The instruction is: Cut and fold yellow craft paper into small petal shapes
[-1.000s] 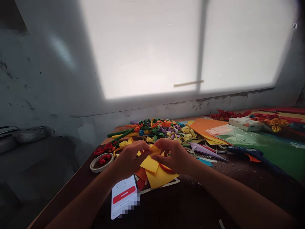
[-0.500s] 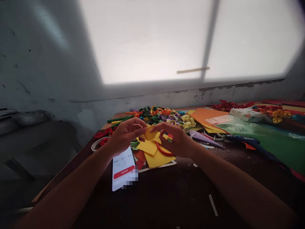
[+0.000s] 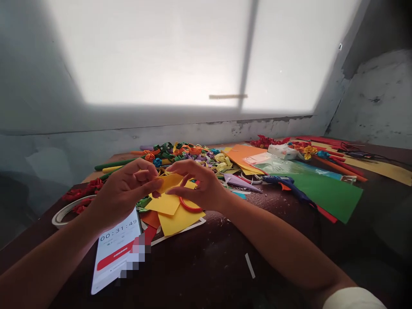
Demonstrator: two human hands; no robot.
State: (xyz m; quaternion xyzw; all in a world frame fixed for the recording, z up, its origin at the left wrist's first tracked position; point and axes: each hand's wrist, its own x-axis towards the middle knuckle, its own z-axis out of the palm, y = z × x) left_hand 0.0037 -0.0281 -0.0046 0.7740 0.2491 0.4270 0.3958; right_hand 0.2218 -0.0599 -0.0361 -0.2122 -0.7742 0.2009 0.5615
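Above the table, my left hand pinches a small piece of yellow paper between thumb and fingers. My right hand curls around its other end, the fingertips at its top edge and the thumb below. Beneath the hands lie flat yellow paper pieces and red scissor handles, partly covered. A phone showing a running timer rests below my left hand.
A pile of coloured paper strips spreads behind the hands. Rolls of tape sit at left. To the right are a purple paper cone, a blue glue gun, green paper and a tissue pack.
The view has swung right, so the table things sit further left and appear larger. Both hands still hold the yellow paper, which now shows a wider face.
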